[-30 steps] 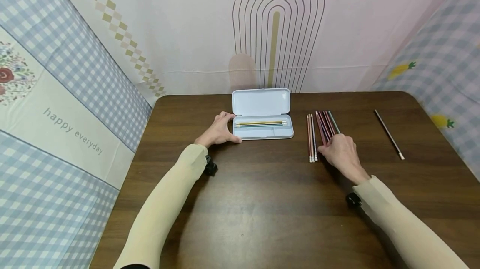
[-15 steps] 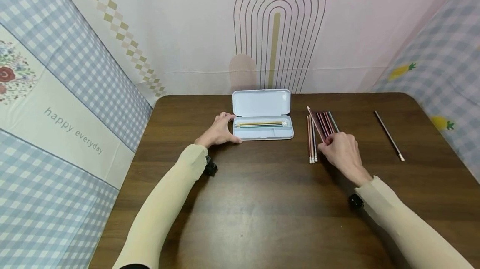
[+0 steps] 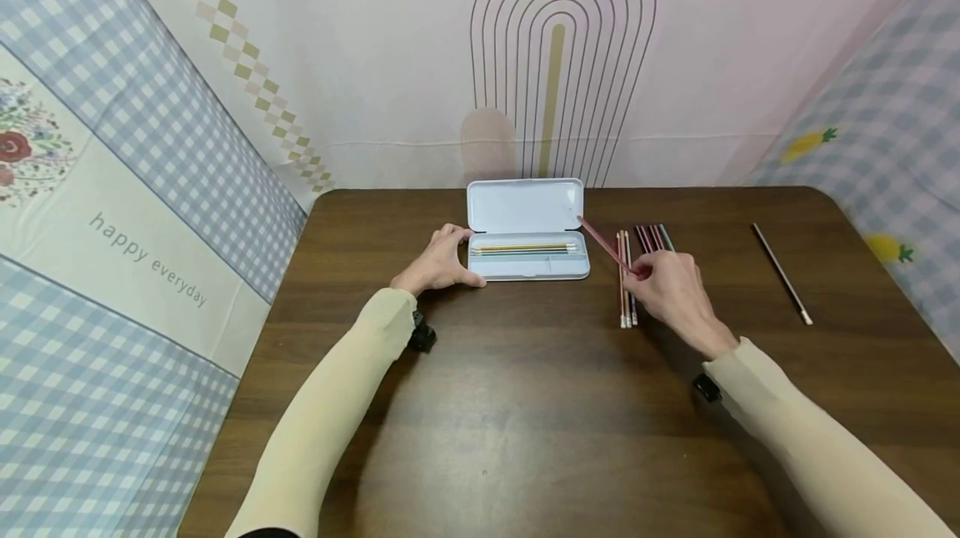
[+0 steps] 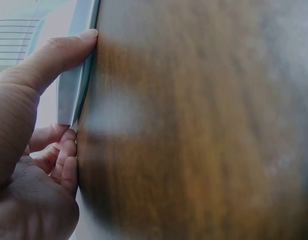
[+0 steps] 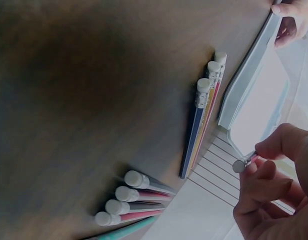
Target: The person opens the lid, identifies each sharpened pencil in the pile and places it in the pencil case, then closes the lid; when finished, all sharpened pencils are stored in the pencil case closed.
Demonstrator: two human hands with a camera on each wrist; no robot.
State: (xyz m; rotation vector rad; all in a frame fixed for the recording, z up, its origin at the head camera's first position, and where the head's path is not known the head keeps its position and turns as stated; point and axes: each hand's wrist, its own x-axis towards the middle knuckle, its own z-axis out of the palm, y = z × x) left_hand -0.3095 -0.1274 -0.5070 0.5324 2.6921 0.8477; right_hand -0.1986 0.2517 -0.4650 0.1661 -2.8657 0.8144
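An open white pencil case [image 3: 529,269] lies near the table's far edge with its lid [image 3: 525,206] raised. Several pencils [image 3: 523,249] lie in its back compartment. My left hand [image 3: 437,260] holds the case's left end, thumb at the front edge and fingers behind; the left wrist view shows the thumb [image 4: 59,55] on its side. Between thumb and fingers my right hand [image 3: 671,289] pinches a red pencil [image 3: 602,241] near its eraser end, clear of the table. The pencil slants left, its far tip by the lid's right corner.
Three pencils [image 5: 203,115] lie side by side right of the case. Several more [image 5: 136,200], with white erasers, lie beside them, partly behind the right hand in the head view. One separate pencil [image 3: 782,273] lies farther right. Patterned cloth [image 3: 390,62] hangs behind the table.
My right hand has lifted the red pencil out of the right-hand group and swung its tip left over the three pencils toward the case. The left hand stays on the case.
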